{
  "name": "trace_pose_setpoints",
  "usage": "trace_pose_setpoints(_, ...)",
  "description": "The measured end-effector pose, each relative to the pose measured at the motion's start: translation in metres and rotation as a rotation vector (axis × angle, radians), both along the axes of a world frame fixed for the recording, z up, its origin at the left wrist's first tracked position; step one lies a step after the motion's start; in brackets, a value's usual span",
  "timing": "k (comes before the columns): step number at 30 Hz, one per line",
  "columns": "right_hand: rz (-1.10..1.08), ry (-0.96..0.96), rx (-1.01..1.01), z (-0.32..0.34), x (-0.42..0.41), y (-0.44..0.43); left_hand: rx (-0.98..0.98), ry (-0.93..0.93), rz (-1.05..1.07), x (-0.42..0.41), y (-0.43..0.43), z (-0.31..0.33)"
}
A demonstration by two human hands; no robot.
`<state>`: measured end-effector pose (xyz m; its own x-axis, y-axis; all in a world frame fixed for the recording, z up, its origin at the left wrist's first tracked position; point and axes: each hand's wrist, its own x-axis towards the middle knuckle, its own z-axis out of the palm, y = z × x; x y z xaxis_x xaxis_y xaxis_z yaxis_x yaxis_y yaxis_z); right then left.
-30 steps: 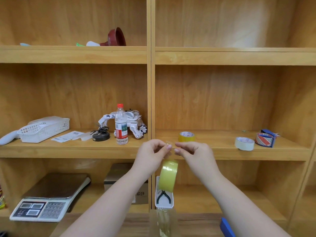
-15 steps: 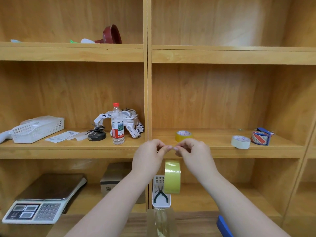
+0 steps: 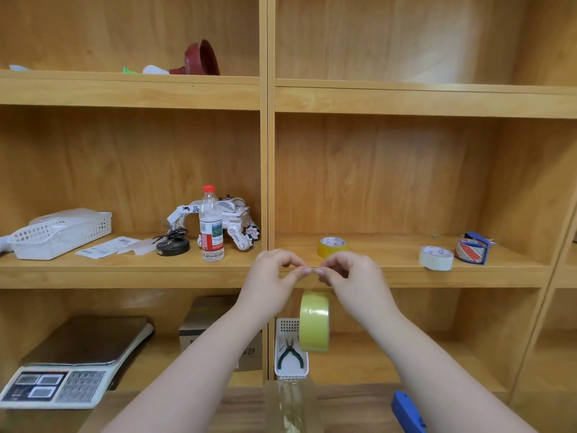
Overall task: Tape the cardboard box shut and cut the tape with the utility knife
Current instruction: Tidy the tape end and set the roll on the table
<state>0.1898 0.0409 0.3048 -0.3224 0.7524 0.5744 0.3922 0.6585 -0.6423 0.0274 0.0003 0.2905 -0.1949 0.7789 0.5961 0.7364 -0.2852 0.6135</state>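
Observation:
My left hand [image 3: 269, 278] and my right hand [image 3: 354, 278] meet fingertip to fingertip in front of the middle shelf, both pinching the free end of the tape. A yellow tape roll [image 3: 314, 321] hangs edge-on just below my fingers. A clear strip of tape [image 3: 290, 407] shows at the bottom edge, over a brown wooden surface [image 3: 240, 410]. The blue utility knife [image 3: 407, 412] lies at the bottom right beside my right forearm. A cardboard box [image 3: 204, 320] sits on the lower shelf, partly hidden by my left arm.
Wooden shelves fill the view. The middle shelf holds a white basket [image 3: 59, 234], water bottle [image 3: 211, 225], toy robot [image 3: 237, 221] and three tape rolls [image 3: 435, 257]. Lower down are a scale [image 3: 71, 360] and a small tray with pliers [image 3: 290, 354].
The hanging roll has swung slightly to the right and turned more edge-on. My fingertips stay pinched together at about the same place.

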Motion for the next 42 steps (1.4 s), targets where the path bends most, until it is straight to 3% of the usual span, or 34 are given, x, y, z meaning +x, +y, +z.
trace_pose_setpoints(5,-0.054,-0.07,0.012,-0.006,-0.002,0.005,-0.079,0.012,-0.054,0.004,0.001,-0.003)
trace_pose_setpoints(9,0.028,0.015,-0.145,-0.011,-0.009,0.009,-0.139,0.001,-0.096,0.008,0.003,-0.007)
trace_pose_setpoints(12,0.045,0.027,-0.214,-0.013,-0.014,0.011,-0.219,-0.191,-0.133,0.002,0.005,-0.008)
trace_pose_setpoints(16,0.054,0.043,-0.263,-0.011,-0.018,0.016,-0.545,-0.477,-0.138,-0.007,0.003,-0.011)
trace_pose_setpoints(20,0.065,0.054,-0.33,-0.012,-0.022,0.021,-0.686,-0.692,-0.308,-0.013,0.011,-0.023)
trace_pose_setpoints(27,0.011,0.101,-0.375,-0.017,-0.028,0.037,-0.565,-0.791,-0.269,-0.015,0.027,-0.045)
trace_pose_setpoints(35,-0.085,0.069,-0.407,-0.045,-0.05,0.053,-0.397,-0.758,-0.251,-0.026,0.023,-0.063)
trace_pose_setpoints(39,-0.101,0.182,-0.457,-0.068,-0.054,0.057,-0.359,-0.718,-0.255,-0.027,0.026,-0.078)
trace_pose_setpoints(42,-0.056,0.357,-0.657,-0.084,-0.048,0.064,-0.339,-0.676,-0.277,-0.028,0.03,-0.088)
